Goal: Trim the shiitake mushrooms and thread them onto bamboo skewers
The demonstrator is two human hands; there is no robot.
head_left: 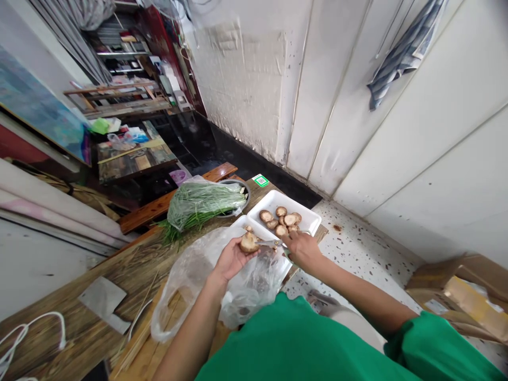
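My left hand [232,260] is closed around a brown mushroom [249,243], its pale underside turned up. In my right hand [304,250] is a pair of scissors [270,243], whose blades point left and reach the edge of that mushroom. Just beyond my right hand, several mushrooms [281,218] lie in a white tray [311,218]. Under my hands sits a second white tray [238,222], partly covered by a clear plastic bag [198,264]; small mushroom pieces are in it.
A bundle of green stalks [202,198] in plastic rests on a grey bowl [248,198] at the wooden table's [51,286] far side. A metal cleaver-like plate [103,301] and a white cable [39,317] lie left. A cardboard box [460,296] stands on the floor at right.
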